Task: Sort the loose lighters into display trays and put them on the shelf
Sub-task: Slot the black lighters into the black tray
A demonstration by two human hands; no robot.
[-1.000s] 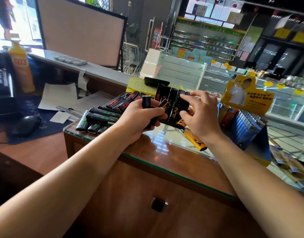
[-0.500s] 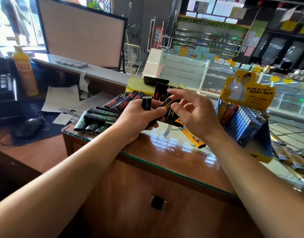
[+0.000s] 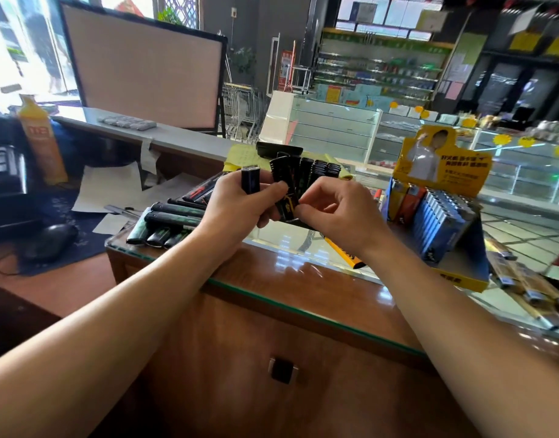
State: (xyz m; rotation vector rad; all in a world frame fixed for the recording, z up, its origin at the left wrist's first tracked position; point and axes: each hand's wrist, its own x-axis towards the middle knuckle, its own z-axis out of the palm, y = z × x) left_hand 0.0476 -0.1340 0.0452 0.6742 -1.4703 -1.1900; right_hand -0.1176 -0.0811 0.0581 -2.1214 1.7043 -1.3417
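Shop shelves and glass cases fill the background behind a glass-topped desk (image 3: 303, 257). Above it, the left hand (image 3: 237, 207) grips a dark lighter (image 3: 250, 180) upright in its curled fingers, along with further black lighters (image 3: 303, 172) fanned out just beyond. The right hand (image 3: 338, 213) pinches a black-and-orange lighter (image 3: 287, 205) between thumb and forefinger, touching the left hand's bundle. Left of the hands lies a pile of loose lighters (image 3: 174, 216). Right of them stands a yellow display tray (image 3: 442, 216) holding rows of blue lighters.

Glass counter (image 3: 303, 267), loose lighters (image 3: 167, 222), display tray (image 3: 445, 229)
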